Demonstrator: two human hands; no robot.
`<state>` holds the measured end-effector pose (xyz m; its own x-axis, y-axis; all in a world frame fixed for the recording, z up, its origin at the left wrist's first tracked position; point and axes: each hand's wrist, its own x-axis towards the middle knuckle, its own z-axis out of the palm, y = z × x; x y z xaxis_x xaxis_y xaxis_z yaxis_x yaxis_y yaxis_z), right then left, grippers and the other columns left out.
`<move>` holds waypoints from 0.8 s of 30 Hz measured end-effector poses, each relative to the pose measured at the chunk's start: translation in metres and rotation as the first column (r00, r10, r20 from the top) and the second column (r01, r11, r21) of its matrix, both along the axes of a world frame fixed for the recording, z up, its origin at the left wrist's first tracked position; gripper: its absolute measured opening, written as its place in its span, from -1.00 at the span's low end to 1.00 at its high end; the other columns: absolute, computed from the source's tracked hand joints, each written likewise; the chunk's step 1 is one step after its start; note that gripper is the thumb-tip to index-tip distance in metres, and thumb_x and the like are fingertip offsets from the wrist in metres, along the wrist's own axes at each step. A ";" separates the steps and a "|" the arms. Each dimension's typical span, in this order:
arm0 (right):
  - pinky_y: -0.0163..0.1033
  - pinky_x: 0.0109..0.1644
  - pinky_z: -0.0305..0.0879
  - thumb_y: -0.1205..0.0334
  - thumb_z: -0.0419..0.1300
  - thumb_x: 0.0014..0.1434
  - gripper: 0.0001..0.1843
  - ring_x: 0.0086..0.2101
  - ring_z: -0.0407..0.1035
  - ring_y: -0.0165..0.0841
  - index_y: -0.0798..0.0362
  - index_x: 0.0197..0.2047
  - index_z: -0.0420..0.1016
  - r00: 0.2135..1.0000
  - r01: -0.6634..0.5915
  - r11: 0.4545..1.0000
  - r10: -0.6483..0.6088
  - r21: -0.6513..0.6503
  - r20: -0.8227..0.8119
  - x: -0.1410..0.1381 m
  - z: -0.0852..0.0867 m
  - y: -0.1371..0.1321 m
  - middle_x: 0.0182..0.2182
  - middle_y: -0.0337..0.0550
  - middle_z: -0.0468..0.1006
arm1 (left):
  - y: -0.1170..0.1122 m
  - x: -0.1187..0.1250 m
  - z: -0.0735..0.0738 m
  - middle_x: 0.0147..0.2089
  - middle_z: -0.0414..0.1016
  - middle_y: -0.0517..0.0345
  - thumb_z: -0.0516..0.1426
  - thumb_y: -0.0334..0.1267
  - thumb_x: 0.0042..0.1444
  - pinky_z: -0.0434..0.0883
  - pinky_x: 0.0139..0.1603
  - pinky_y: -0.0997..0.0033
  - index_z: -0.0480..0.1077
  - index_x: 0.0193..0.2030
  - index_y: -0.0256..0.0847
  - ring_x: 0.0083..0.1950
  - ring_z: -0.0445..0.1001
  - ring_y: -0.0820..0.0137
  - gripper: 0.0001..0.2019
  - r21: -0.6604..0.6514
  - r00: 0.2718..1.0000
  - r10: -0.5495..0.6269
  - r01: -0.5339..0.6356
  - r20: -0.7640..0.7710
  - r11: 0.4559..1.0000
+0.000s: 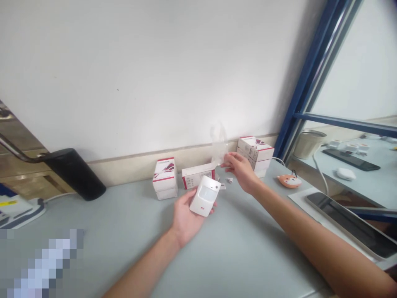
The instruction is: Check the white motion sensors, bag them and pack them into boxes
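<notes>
Across the whole view, a pale grey bench (124, 244) set against a white wall (155, 74), with a blue metal window frame (305, 82) rising at the far right. Landmark throughout: the opened red-and-white carton (197, 175), lying on its side near the wall. Left of the carton, a stack of closed boxes (165, 178), apparently unopened; right of it, a second stack of closed boxes (256, 154). Just in front of the carton, a white motion sensor (205, 195), already out of its packing, lifted clear of the bench and cradled in the left hand (186, 217), palm up, grip curled loosely around its back. Right of the carton, the right hand (242, 169), grip apparently pinched on a clear plastic wrap (219, 142), blurred and raised in the air. Just beside the carton, on the bench, a tiny white part (229, 180). Open room on the bench in front of the carton; the wall closing off the far edge behind it.
</notes>
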<state>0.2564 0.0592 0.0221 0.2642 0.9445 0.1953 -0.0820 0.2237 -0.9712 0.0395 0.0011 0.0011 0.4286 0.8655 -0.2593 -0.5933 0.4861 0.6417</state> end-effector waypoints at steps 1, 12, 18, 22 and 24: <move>-0.21 -0.32 0.48 -0.02 0.32 0.14 -0.69 -0.26 0.63 -0.21 -0.03 -0.16 0.42 0.999 -0.030 0.999 0.030 -0.011 -0.019 -0.002 -0.001 0.000 -0.15 -0.03 0.67 | 0.000 0.000 0.001 -0.10 0.65 -0.15 0.17 -0.26 0.23 0.43 -0.29 0.20 0.49 0.10 -0.33 -0.28 0.63 0.10 -0.67 0.003 1.000 0.001 -0.001 0.000 1.000; -0.19 -0.29 0.37 0.14 0.14 0.23 -0.70 -0.32 0.45 -0.25 -0.05 -0.07 0.65 0.905 0.091 0.979 -0.157 0.181 0.395 0.015 -0.011 0.005 -0.28 -0.14 0.63 | -0.003 0.000 0.002 -0.07 0.64 -0.15 0.15 -0.26 0.24 0.43 -0.27 0.18 0.49 0.10 -0.31 -0.25 0.62 0.07 -0.68 0.032 0.999 0.034 -0.034 -0.014 0.999; -0.09 -0.08 0.39 0.22 0.05 0.29 -0.67 -0.21 0.43 -0.22 -0.04 -0.13 0.66 0.803 0.181 0.923 -0.339 0.341 0.491 0.030 -0.007 0.009 -0.14 -0.07 0.51 | -0.002 -0.001 -0.002 -0.07 0.64 -0.15 0.18 -0.25 0.22 0.42 -0.28 0.20 0.52 0.03 -0.31 -0.26 0.61 0.11 -0.71 0.051 0.999 0.019 -0.020 0.034 0.998; -0.02 0.06 0.34 0.32 0.03 0.26 -0.69 -0.15 0.39 -0.16 -0.05 -0.27 0.62 0.698 0.237 0.857 -0.478 0.458 0.534 0.040 -0.005 0.011 -0.24 -0.09 0.46 | -0.002 -0.004 0.002 -0.06 0.63 -0.20 0.18 -0.25 0.19 0.43 -0.27 0.19 0.52 0.01 -0.32 -0.22 0.61 0.07 -0.71 -0.060 0.997 0.052 -0.049 0.055 0.997; 0.00 0.06 0.33 0.34 0.01 0.24 -0.70 -0.16 0.38 -0.15 -0.03 -0.30 0.58 0.688 0.268 0.838 -0.513 0.476 0.514 0.042 -0.005 0.012 -0.27 -0.10 0.43 | -0.003 -0.006 0.005 -0.03 0.62 -0.24 0.17 -0.24 0.19 0.45 -0.24 0.19 0.51 0.02 -0.32 -0.19 0.60 0.07 -0.70 -0.102 0.996 0.066 -0.060 0.060 0.993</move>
<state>0.2988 0.0715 0.0172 0.3033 0.6187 0.7247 0.6588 0.4134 -0.6286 0.0340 -0.0016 0.0064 0.3924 0.8622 -0.3203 -0.6625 0.5065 0.5519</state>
